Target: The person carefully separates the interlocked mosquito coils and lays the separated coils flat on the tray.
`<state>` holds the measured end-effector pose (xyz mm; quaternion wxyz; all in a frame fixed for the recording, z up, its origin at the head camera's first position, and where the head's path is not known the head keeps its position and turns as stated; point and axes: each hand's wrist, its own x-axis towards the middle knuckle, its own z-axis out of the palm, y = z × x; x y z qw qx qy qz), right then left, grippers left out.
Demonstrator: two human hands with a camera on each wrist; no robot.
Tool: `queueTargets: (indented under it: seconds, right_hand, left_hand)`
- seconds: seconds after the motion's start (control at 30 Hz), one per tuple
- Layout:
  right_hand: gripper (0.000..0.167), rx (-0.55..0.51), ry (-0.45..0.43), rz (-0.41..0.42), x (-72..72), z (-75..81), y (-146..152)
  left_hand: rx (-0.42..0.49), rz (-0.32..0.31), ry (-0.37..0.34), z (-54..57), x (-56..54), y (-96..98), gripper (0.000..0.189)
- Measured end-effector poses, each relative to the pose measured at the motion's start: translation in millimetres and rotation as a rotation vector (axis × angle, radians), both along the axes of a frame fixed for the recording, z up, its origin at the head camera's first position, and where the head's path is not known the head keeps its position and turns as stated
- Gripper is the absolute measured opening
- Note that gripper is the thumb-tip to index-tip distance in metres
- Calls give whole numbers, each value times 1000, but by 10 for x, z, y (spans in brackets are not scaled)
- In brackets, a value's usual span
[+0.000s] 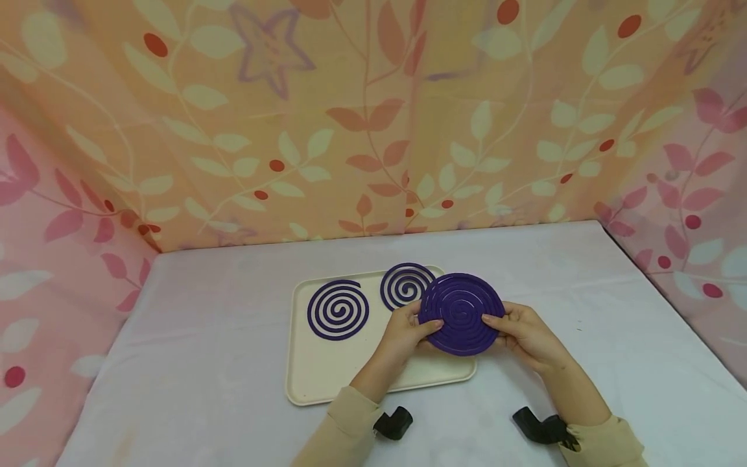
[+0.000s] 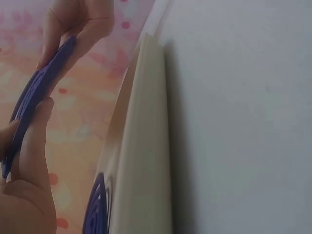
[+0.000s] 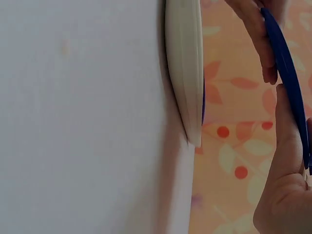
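Observation:
Both hands hold up a round purple mosquito coil disc (image 1: 461,316), its spiral turns packed tightly together. My left hand (image 1: 403,329) pinches its left edge, thumb on the near face and fingers behind. At the right edge my right hand (image 1: 530,334) grips it the same way. The wrist views show the disc (image 2: 36,92) edge-on, thin and slightly bowed, raised above the tray. On the cream tray (image 1: 321,379) lies one loose purple coil (image 1: 340,311) at the left, with open gaps between its turns. Another open coil (image 1: 407,289) lies at the back right, partly hidden by the held disc.
A white cloth (image 1: 204,363) covers the table under the tray. Floral curtains (image 1: 362,130) hang behind and at both sides. Black wrist devices (image 1: 395,423) sit by the beige sleeves (image 1: 344,421).

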<state>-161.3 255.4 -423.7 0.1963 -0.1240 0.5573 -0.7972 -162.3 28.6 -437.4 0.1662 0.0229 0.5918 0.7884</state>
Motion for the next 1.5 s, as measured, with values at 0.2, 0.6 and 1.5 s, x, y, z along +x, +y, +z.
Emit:
queueTargets:
  seconds: [0.2, 0.6, 1.5]
  right_hand:
    - [21, 10, 4, 50, 39, 7, -133]
    - [16, 19, -14, 111, 103, -40, -481]
    - [17, -2, -65, 126, 30, 8, -1036]
  left_hand:
    - [-50, 0, 28, 6, 61, -163, 44]
    - [49, -23, 26, -19, 294, -573, 43]
    - [155, 39, 8, -53, 417, -1044, 51]
